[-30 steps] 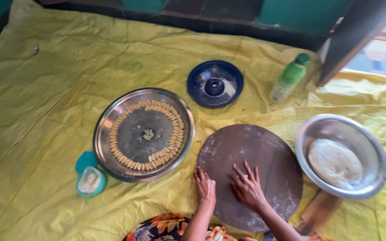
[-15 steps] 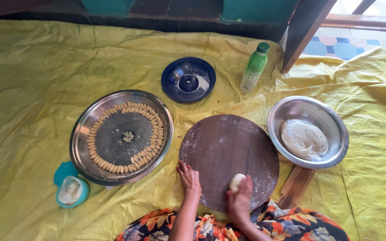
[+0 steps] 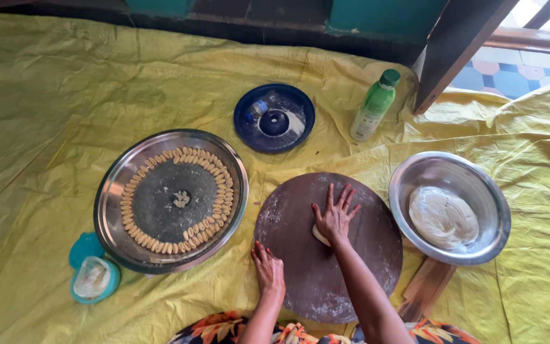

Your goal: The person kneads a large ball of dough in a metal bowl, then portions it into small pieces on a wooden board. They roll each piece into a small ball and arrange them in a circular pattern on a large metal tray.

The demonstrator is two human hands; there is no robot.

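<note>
A round dark brown board lies on the yellow sheet in front of me. My right hand presses flat, fingers spread, on a small piece of pale dough near the board's middle; only the dough's edge shows under the palm. My left hand rests flat on the board's left rim, holding nothing. To the left stands a round steel tray with several small shaped dough pieces laid in a ring. A steel bowl at the right holds a large lump of dough.
A blue plate with flour and a small item sits behind the board, a green bottle beside it. A teal lidded container stands at the lower left. A wooden piece lies under the bowl's near side. A dark post rises at the upper right.
My right hand has moved from the board's near edge, where it held the dough piece, toward the middle and now presses it flat. The view has shifted slightly.
</note>
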